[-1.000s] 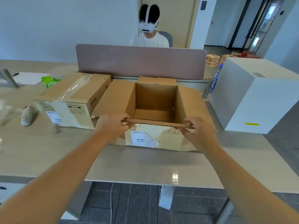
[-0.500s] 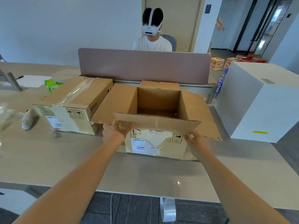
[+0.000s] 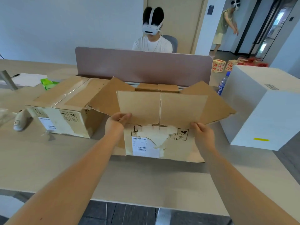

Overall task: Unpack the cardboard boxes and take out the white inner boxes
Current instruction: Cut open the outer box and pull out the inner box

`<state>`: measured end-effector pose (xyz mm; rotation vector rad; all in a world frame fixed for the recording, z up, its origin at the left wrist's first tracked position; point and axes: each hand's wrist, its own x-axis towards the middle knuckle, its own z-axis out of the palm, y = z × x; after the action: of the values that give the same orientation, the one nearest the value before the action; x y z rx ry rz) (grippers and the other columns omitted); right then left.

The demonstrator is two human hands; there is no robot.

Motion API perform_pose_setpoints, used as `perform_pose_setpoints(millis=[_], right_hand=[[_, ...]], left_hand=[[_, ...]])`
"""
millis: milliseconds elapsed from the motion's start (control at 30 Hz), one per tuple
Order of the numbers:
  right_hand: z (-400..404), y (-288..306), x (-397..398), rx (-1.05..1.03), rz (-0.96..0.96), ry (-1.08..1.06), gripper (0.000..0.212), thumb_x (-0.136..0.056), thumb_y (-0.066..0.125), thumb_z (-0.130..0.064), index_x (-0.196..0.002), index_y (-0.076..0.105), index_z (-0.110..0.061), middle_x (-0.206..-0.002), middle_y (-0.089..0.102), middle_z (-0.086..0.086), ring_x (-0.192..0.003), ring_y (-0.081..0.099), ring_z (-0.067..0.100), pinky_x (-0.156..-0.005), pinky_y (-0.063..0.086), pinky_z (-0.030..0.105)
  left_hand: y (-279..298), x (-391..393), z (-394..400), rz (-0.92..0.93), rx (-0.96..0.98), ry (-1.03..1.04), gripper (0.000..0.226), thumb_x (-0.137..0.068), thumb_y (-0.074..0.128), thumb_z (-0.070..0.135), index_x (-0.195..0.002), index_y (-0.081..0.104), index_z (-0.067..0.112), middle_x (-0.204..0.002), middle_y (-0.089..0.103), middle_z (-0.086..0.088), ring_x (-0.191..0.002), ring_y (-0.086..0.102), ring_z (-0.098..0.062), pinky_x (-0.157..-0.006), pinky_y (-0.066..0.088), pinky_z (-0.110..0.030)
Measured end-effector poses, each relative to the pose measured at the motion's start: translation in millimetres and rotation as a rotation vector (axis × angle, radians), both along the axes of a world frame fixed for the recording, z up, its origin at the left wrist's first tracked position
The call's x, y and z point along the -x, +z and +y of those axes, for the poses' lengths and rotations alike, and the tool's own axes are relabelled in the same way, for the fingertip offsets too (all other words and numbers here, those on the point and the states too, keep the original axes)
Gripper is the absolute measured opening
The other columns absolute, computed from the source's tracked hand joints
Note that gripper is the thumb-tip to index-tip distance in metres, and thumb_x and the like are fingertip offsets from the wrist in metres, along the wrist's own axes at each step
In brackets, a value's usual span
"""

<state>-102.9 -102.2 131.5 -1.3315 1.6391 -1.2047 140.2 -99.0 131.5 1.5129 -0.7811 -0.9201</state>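
Middle of the frame: open cardboard box (image 3: 162,143) on the table (image 3: 48,168), front label torn. Left hand (image 3: 117,121) pinching the lower left corner of the near flap (image 3: 162,108), thumb and fingers curled on the edge. Right hand (image 3: 203,133) gripping the lower right corner of the same flap.

Different from half a second ago: flap lying nearly flat and low then, now lifted and standing up, hiding the inside of the box. Both hands higher than before, with the same hold on the corners. One second ago: flap folded down on the front wall, box inside showing and empty. Side flaps now tilted up too.

Left of the frame: a taped cardboard box (image 3: 65,108), shut, touching the open one. Right of the frame: a big white inner box (image 3: 266,111) on the table, near the open box but apart.

Behind the divider (image 3: 142,65), upper middle: a seated person (image 3: 152,41) with a headset. Upper right: a second person (image 3: 225,25), not there a second ago. A water bottle (image 3: 223,83) beside the white box.
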Motion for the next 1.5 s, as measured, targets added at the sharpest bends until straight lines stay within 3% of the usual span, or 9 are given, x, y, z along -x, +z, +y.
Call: perform_pose_setpoints(millis=[167,333,600,767,967,1100,1300,1400,1500], right_hand=[[-14,41,9,0.113,-0.007,-0.112,0.039,-0.093,0.049,-0.016,-0.054,0.045,-0.01,-0.055,0.037,0.006,-0.057,0.031,0.018,-0.062,0.025,0.03],[-25,80,17,0.222,0.062,-0.098,0.026,-0.096,0.046,-0.021,-0.091,0.068,-0.01,-0.074,0.056,0.004,-0.079,0.049,0.021,-0.07,0.035,0.029],[-45,146,21,0.355,0.208,0.032,0.022,-0.095,0.048,-0.019,-0.11,0.061,-0.012,-0.092,0.06,-0.003,-0.089,0.051,0.016,-0.074,0.034,0.025],[-60,182,13,0.422,0.312,0.079,0.029,-0.092,0.053,-0.02,-0.119,0.058,-0.012,-0.105,0.066,0.009,-0.092,0.058,0.023,-0.071,0.039,0.028],[-69,229,-11,0.554,0.467,0.113,0.043,-0.091,0.053,-0.019,-0.134,0.049,-0.016,-0.115,0.064,0.008,-0.101,0.056,0.024,-0.06,0.024,0.021],[-74,251,-24,0.62,0.549,0.06,0.034,-0.092,0.052,-0.016,-0.126,0.056,-0.019,-0.108,0.066,0.008,-0.084,0.05,0.016,-0.055,0.023,0.023],[-73,249,-43,0.681,0.631,-0.032,0.039,-0.095,0.05,-0.018,-0.133,0.049,-0.018,-0.115,0.066,0.008,-0.108,0.057,0.027,-0.084,0.034,0.026],[-68,244,-55,0.735,0.668,-0.069,0.045,-0.095,0.049,-0.016,-0.139,0.04,-0.022,-0.109,0.068,0.007,-0.103,0.06,0.023,-0.087,0.025,0.023],[-65,241,-69,0.713,0.63,-0.065,0.059,-0.094,0.051,-0.019,-0.146,0.023,-0.025,-0.096,0.068,0.008,-0.087,0.061,0.021,-0.079,0.036,0.023]], left_hand=[[33,16,-14,-0.104,0.063,0.012,0.017,-0.089,0.06,0.029,-0.079,0.062,0.016,-0.086,0.064,-0.003,-0.1,0.061,-0.032,-0.094,0.047,-0.048],[68,28,-20,-0.28,0.107,0.039,0.034,-0.095,0.049,0.031,-0.119,0.058,0.008,-0.111,0.061,-0.007,-0.102,0.055,-0.025,-0.089,0.042,-0.031],[108,36,-37,-0.39,0.091,0.141,0.039,-0.096,0.043,0.039,-0.107,0.061,0.006,-0.106,0.061,-0.009,-0.1,0.056,-0.028,-0.087,0.044,-0.037],[116,32,-47,-0.228,0.122,0.215,0.031,-0.096,0.045,0.039,-0.077,0.053,0.015,-0.093,0.056,-0.006,-0.098,0.056,-0.028,-0.093,0.046,-0.043],[123,35,-58,0.257,0.192,0.208,0.025,-0.097,0.048,0.029,-0.084,0.055,0.008,-0.08,0.054,-0.002,-0.088,0.054,-0.027,-0.082,0.048,-0.038],[141,36,-71,0.439,0.265,0.0,0.024,-0.099,0.042,0.019,-0.116,0.051,0.004,-0.098,0.057,-0.006,-0.092,0.054,-0.023,-0.079,0.047,-0.033],[147,25,-88,0.488,0.261,-0.137,0.059,-0.096,0.05,0.018,-0.142,0.015,0.026,-0.13,0.043,-0.003,-0.114,0.053,-0.03,-0.087,0.047,-0.041],[144,4,-91,0.528,0.242,-0.227,0.07,-0.096,0.048,0.032,-0.148,0.001,0.036,-0.145,0.029,0.006,-0.12,0.049,-0.034,-0.085,0.048,-0.049],[149,-15,-87,0.572,0.2,-0.352,0.071,-0.091,0.046,0.051,-0.148,0.008,0.037,-0.154,0.02,-0.002,-0.129,0.04,-0.037,-0.087,0.043,-0.054]])
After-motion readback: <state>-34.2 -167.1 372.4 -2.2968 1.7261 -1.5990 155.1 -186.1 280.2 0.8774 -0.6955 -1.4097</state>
